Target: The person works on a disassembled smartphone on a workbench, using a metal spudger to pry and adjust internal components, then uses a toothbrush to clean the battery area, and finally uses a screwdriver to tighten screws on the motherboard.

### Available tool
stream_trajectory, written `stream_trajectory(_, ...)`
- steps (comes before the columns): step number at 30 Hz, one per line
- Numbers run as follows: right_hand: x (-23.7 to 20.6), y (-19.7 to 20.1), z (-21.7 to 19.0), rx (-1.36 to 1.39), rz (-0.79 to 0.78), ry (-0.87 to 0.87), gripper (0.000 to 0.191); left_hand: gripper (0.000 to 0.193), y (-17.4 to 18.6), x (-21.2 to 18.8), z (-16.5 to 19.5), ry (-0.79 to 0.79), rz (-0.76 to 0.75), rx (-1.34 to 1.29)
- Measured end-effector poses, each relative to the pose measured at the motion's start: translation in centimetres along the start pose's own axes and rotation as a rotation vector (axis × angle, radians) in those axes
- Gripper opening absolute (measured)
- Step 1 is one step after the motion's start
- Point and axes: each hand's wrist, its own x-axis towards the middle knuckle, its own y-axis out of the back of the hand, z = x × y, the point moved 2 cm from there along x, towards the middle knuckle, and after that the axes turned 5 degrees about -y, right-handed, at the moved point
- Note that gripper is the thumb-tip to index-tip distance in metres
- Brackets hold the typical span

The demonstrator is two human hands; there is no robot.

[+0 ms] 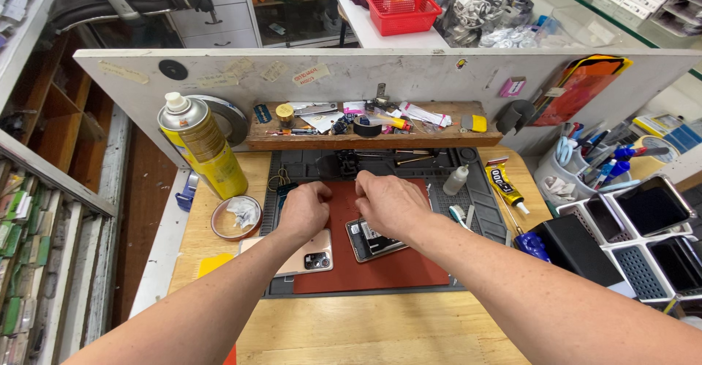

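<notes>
Open phone (374,239): flat, dark, its back off and its insides showing; lies on the red mat (395,270), under the right hand (391,204).
Back cover (307,255): shiny pinkish gold, with camera holes, beside the phone.
Left hand (303,208): curled; I cannot tell what it pinches.
Right hand: curled, fingertips hidden.
Counter (351,328): pale wood.
Spray can (201,145): tall, yellow, metal top.

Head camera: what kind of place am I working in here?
Most likely a phone repair bench. An opened phone and a detached back cover lie on a red mat under both hands, with a cluttered tool shelf and a glue tube nearby.
</notes>
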Motion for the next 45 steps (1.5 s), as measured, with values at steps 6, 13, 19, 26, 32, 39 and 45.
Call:
stream_trajectory(6,0.0,0.0,-0.1,-0.013,0.018,-0.016,0.022,0.023,0.3,-0.7,0.3,-0.003,-0.217,0.003)
stream_trajectory(13,1.5,-0.2,0.1,0.043,-0.063,0.012,0.019,0.017,-0.6,-0.8,-0.2,-0.171,-0.174,0.083)
stream_trajectory(19,1.7,-0.2,-0.1,-0.011,-0.095,0.023,0.019,0.013,-1.2,-1.1,-0.3,-0.171,-0.121,0.136)
stream_trajectory(26,1.3,0.5,-0.5,0.03,-0.117,-0.011,0.02,0.008,-1.1,-1.5,0.3,-0.18,-0.006,0.131)
stream_trajectory(32,0.7,1.0,-0.2,0.075,-0.134,-0.031,0.022,0.008,1.2,-2.8,0.1,0.245,-0.046,-0.487)
stream_trajectory(39,0.6,0.2,-0.3,0.086,-0.099,-0.01,0.024,0.029,2.1,-4.7,-0.4,0.424,0.0,-1.089)
stream_trajectory(45,1.1,-0.2,-0.6,-0.071,-0.081,-0.025,0.022,0.033,1.7,-5.4,-1.1,0.504,0.041,-1.242)
